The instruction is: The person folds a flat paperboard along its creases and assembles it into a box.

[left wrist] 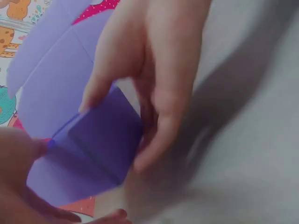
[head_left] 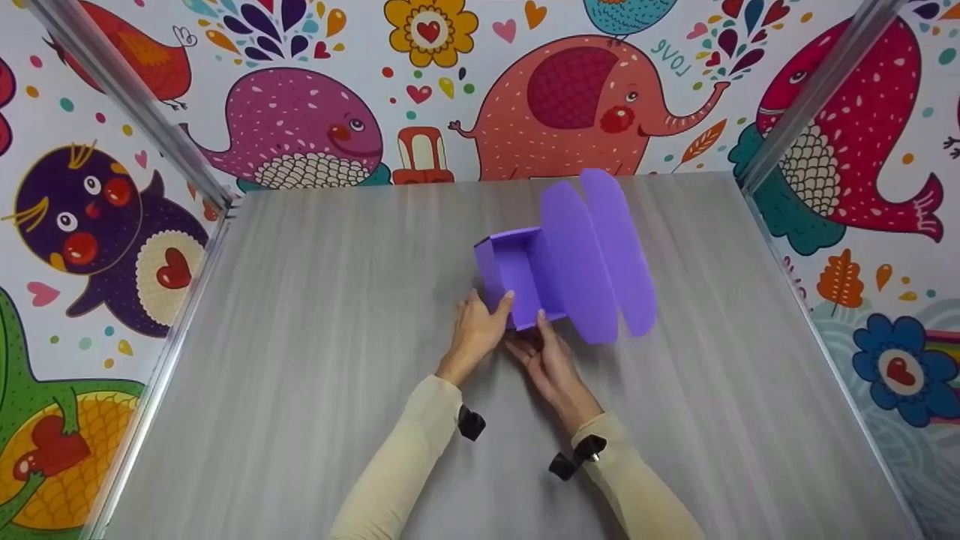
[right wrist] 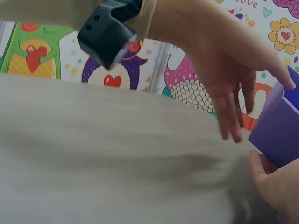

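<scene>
A purple cardboard box point(head_left: 517, 277) with its lid swung out to the right is held tilted over the middle of the table. My left hand point(head_left: 480, 330) grips its near left corner; in the left wrist view the thumb lies on the upper edge and the fingers point(left wrist: 161, 135) curl round the outer wall. My right hand point(head_left: 551, 364) is at the near end of the box, its thumb tip at the rim. In the right wrist view the other fingers point(right wrist: 229, 114) hang loose, apart from the cardboard. The lid point(head_left: 581, 262) has a crease and a long outer flap point(head_left: 619, 251).
The box is above a grey wood-grain table point(head_left: 337, 300). Walls with cartoon animals stand behind and at the sides, with metal posts point(head_left: 135, 97) at the corners. Black camera mounts point(head_left: 577, 457) sit on both wrists.
</scene>
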Available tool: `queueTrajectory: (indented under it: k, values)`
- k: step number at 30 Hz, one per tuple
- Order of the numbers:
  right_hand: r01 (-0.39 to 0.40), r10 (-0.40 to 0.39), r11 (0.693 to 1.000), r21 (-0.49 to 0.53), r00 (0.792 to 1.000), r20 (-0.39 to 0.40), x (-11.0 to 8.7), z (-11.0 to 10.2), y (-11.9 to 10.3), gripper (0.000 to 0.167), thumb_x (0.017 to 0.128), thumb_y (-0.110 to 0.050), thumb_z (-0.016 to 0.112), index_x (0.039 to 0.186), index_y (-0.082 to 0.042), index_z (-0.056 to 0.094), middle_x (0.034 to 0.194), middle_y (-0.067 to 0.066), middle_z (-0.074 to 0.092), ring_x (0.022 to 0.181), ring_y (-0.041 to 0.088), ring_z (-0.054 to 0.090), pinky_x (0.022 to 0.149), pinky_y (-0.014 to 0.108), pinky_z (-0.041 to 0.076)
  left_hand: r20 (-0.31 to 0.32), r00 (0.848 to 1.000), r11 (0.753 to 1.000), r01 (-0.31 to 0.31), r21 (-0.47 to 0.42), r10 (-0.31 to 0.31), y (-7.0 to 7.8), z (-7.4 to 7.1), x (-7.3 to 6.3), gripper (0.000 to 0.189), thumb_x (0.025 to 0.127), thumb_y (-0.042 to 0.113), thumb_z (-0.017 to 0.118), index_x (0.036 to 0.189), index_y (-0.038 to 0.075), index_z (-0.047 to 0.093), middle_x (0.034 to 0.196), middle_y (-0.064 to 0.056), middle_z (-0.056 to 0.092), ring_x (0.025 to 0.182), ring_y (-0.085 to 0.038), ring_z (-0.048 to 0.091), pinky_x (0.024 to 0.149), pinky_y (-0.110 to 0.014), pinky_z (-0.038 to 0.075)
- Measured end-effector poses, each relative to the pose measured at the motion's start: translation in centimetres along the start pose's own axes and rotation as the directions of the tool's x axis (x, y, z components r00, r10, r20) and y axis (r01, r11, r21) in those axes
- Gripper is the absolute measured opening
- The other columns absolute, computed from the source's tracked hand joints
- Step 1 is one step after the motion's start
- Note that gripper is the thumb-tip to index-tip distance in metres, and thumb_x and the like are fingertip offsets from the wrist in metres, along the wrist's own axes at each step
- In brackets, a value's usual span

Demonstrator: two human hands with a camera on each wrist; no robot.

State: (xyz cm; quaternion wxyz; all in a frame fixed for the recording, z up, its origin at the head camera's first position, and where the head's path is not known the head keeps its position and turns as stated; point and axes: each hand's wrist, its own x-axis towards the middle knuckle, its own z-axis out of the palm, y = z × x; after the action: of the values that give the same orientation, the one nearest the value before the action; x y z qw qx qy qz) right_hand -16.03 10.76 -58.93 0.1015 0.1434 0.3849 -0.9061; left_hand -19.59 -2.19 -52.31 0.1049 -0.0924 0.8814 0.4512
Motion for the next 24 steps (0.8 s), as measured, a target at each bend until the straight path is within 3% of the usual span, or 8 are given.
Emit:
queueTrajectory:
  k: [3,6,11,17,21,24]
  values:
    - [-0.008,0.006,0.997,-0.08,1.0,-0.022,0.1,-0.6,-0.6,0.062,0.107,-0.039,0.041,0.153,0.002,0.031,0.131,0.014,0.057,0.109,0.02,0.064,0.105,0.039,0.051,0.017,1.0,1.0,0.01,-0.016,-0.009,-0.3,-0.6,0.3,0.093,0.098,0.057,0.052,0.159,-0.003,0.014,0.162,-0.03,0.022,0.153,-0.041,0.022,0.125,-0.051,0.024]
    - [-0.001,-0.006,0.987,-0.159,0.999,-0.042,0.2,-1.3,-1.3,0.065,0.107,-0.042,0.041,0.152,0.004,0.031,0.134,0.017,0.054,0.109,0.02,0.063,0.104,0.039,0.052,-0.003,1.0,0.998,-0.021,-0.057,0.021,-0.6,-1.3,0.5,0.09,0.099,0.055,0.052,0.161,0.004,0.011,0.164,-0.027,0.018,0.154,-0.04,0.019,0.126,-0.052,0.022]
    - [0.005,-0.025,0.967,-0.255,0.997,-0.076,0.1,-2.2,-2.4,0.062,0.107,-0.039,0.043,0.145,0.011,0.038,0.115,0.013,0.062,0.099,0.017,0.064,0.091,0.032,0.056,-0.038,0.994,0.989,-0.11,-0.097,0.106,-1.1,-2.2,0.7,0.078,0.102,0.048,0.049,0.161,0.008,0.017,0.164,-0.022,0.023,0.153,-0.038,0.025,0.125,-0.051,0.025]
    - [0.0,-0.035,0.93,-0.369,0.996,-0.087,-0.3,-2.9,-3.6,0.058,0.105,-0.037,0.049,0.137,0.012,0.048,0.097,0.005,0.067,0.088,0.013,0.066,0.08,0.027,0.056,-0.056,0.98,0.974,-0.197,-0.113,0.192,-1.8,-2.6,0.6,0.06,0.106,0.038,0.044,0.153,0.001,0.036,0.157,-0.023,0.038,0.148,-0.038,0.035,0.123,-0.05,0.029]
    - [-0.02,-0.025,0.903,-0.428,0.995,-0.097,-0.5,-3.2,-4.6,0.058,0.104,-0.038,0.051,0.137,0.01,0.051,0.1,0.005,0.068,0.088,0.013,0.068,0.08,0.027,0.057,-0.061,0.957,0.949,-0.291,-0.124,0.285,-2.4,-2.7,0.5,0.048,0.108,0.024,0.041,0.144,-0.008,0.047,0.147,-0.026,0.051,0.141,-0.039,0.046,0.119,-0.049,0.036]
    - [-0.037,-0.026,0.868,-0.495,0.992,-0.121,-0.6,-3.4,-5.5,0.062,0.103,-0.042,0.054,0.138,0.008,0.052,0.103,0.006,0.07,0.088,0.012,0.068,0.08,0.026,0.057,-0.04,0.939,0.932,-0.344,-0.113,0.342,-3.1,-2.6,0.3,0.045,0.108,0.019,0.039,0.141,-0.012,0.048,0.144,-0.028,0.053,0.138,-0.04,0.049,0.117,-0.049,0.039]
